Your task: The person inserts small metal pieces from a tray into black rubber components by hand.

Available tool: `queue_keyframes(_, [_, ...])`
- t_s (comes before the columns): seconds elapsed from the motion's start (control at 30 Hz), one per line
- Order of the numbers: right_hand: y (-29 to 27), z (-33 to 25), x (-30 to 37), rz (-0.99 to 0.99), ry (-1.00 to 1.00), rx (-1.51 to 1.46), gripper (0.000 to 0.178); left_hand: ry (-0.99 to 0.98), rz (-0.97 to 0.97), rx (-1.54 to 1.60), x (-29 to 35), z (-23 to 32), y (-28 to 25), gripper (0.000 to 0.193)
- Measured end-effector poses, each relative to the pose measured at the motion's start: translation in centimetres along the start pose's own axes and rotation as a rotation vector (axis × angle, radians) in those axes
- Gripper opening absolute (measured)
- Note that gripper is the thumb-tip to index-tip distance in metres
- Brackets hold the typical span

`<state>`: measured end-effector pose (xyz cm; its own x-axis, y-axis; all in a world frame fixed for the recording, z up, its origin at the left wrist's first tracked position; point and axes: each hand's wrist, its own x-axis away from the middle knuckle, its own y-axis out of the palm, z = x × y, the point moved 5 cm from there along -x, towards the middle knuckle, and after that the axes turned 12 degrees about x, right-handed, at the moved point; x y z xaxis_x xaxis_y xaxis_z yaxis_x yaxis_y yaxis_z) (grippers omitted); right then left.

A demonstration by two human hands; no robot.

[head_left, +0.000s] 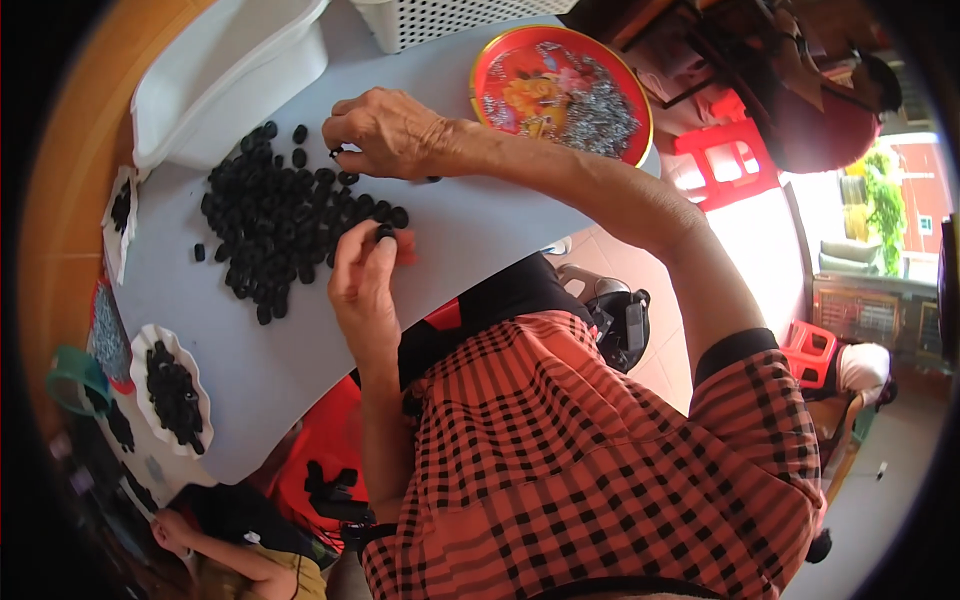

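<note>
A heap of small black ribbed cylindrical pieces [265, 215] lies on the pale grey table [440, 240]. At the heap's right edge, my left hand [363, 290] pinches one black cylindrical piece [385, 231] between thumb and fingertips. Farther away, my right hand [385, 132] hangs over the heap's upper right side with its fingers curled together. Something small and dark [337, 152] shows at those fingertips, too little of it to name. Right of that hand stands a round red tray [487, 62] with a gold rim, holding many thin silvery metal bits [600, 112].
White bins [235, 75] stand along the far edge, one a perforated basket [430, 25]. A scalloped white dish [205, 420] of black pieces sits near left, by a green ring-shaped item [78, 378]. Another person's hand [175, 532] is at lower left. Red stools [730, 165] stand at right.
</note>
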<state>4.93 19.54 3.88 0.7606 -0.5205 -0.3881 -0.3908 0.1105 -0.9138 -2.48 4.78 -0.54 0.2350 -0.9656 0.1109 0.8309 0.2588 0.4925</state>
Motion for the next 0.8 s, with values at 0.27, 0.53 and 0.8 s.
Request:
queue_keyframes(0.27, [-4.7, 6.0, 7.8, 0.114, 0.165, -0.112, 0.015, 0.057, -0.054, -0.025, -0.1, -0.4, 0.1, 0.023])
queue_keyframes(0.53, [-8.2, 11.2, 14.3, -0.135, 0.201, 0.135, 0.019, 0.114, -0.054, -0.102, -0.3, -0.4, 0.0, 0.022])
queue_keyframes(0.8, [-7.5, 8.5, 12.0, 0.144, 0.218, 0.012, 0.008, 0.076, -0.061, -0.010, 0.2, -0.5, 1.0, 0.024])
